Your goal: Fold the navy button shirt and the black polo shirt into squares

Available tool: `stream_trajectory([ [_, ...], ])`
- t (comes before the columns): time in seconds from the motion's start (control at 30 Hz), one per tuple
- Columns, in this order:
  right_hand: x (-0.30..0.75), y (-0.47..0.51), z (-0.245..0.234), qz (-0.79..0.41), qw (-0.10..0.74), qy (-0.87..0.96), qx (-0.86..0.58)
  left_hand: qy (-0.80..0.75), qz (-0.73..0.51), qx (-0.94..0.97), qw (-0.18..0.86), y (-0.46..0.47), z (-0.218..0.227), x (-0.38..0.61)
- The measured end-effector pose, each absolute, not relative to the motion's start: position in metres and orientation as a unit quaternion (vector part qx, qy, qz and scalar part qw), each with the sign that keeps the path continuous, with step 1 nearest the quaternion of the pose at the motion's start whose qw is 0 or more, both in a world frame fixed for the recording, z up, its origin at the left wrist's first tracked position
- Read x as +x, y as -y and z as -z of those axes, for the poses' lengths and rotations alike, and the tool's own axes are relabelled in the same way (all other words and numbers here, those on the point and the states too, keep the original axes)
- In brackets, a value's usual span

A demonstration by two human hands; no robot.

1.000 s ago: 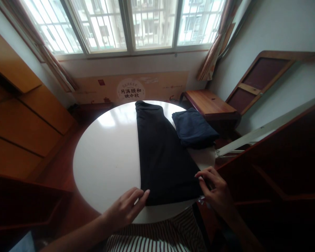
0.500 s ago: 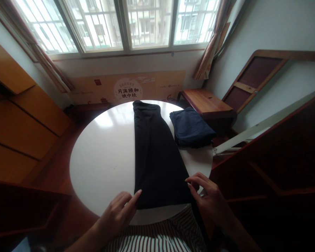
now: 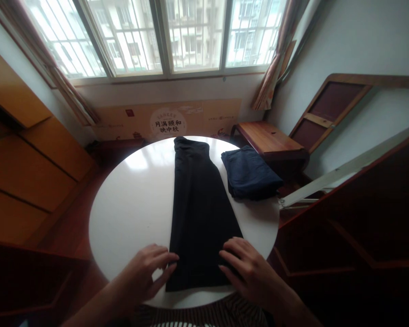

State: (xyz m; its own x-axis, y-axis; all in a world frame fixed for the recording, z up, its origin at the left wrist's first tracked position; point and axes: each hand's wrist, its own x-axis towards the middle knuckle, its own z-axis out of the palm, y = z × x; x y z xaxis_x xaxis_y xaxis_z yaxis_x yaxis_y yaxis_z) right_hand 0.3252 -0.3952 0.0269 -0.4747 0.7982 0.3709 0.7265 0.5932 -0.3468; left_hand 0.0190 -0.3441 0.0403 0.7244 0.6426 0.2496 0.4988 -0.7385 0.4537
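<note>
A black garment [image 3: 201, 204], probably trousers folded lengthwise, lies flat on a round white table [image 3: 129, 209]. Its narrower, bunched end points to the window, and its wider end is close to me. My left hand [image 3: 150, 268] rests at the garment's near left edge, index finger and thumb slightly apart on the cloth. On the near right part, my right hand [image 3: 245, 263] touches the fabric, its fingers and thumb spread and part of the right edge beneath it. A folded dark blue garment [image 3: 250, 172] lies at the table's right.
Behind the table's right side stands a wooden stool [image 3: 269, 136]. A dark red wooden panel [image 3: 354, 222] rises close on the right, with a pale metal bar [image 3: 313, 184] along it. Orange-brown cabinets [image 3: 30, 168] line the left wall, and a printed cardboard panel [image 3: 204, 116] leans below the window.
The view has tilted slightly. My right hand has moved left from the garment's right edge onto the cloth, and its near end lies narrower. My left hand has shifted slightly towards me, thumb now showing.
</note>
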Motion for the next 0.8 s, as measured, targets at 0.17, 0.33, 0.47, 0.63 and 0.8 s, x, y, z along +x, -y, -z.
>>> stream_trajectory([
  [0.17, 0.258, 0.367, -0.039, -0.092, 0.132, 0.934, -0.319, -0.489, -0.225, 0.824, 0.177, 0.217, -0.037, 0.045],
  [0.33, 0.210, 0.347, -0.026, -0.068, 0.095, 0.945, -0.305, -0.602, -0.185, 0.763, 0.142, 0.110, -0.023, 0.071],
  [0.47, 0.201, 0.346, -0.013, -0.064, 0.088, 0.948, -0.299, -0.653, -0.115, 0.742, 0.101, 0.086, -0.014, 0.081],
  [0.63, 0.202, 0.352, -0.012, -0.044, 0.089, 0.963, -0.249, -0.612, -0.092, 0.779, 0.100, 0.079, -0.009, 0.079],
  [0.8, 0.204, 0.351, -0.007, -0.049, 0.091, 0.971, -0.216, -0.579, -0.100, 0.799, 0.125, 0.064, -0.013, 0.055],
])
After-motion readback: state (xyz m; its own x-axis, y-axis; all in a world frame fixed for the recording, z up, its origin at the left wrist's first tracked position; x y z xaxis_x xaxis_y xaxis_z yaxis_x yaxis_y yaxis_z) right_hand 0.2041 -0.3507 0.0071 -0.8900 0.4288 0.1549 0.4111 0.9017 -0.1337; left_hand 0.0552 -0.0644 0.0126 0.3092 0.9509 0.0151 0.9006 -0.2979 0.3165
